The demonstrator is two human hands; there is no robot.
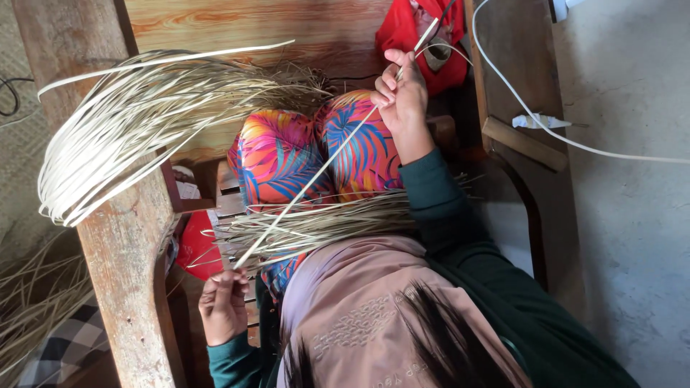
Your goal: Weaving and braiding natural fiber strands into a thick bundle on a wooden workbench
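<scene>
A long pale reed strip [323, 164] runs slantwise over my knees, which are covered by bright orange, pink and blue leaf-print cloth [284, 154]. My right hand [399, 99], in a dark green sleeve, pinches the strip near its upper end. My left hand [223, 305] grips its lower end near a wooden plank. A loose bundle of thin straw-coloured strips [323, 224] lies across my lap beneath the held strip. My pale brown headscarf fills the bottom middle of the view.
A big curved sheaf of whitish strips [122, 126] rests on the wooden plank [126, 251] at left. A red cloth [410, 32] lies beyond my right hand. A white cable with a plug [535, 121] crosses a wooden frame at right. More dry strips and a checked cloth [68, 345] lie lower left.
</scene>
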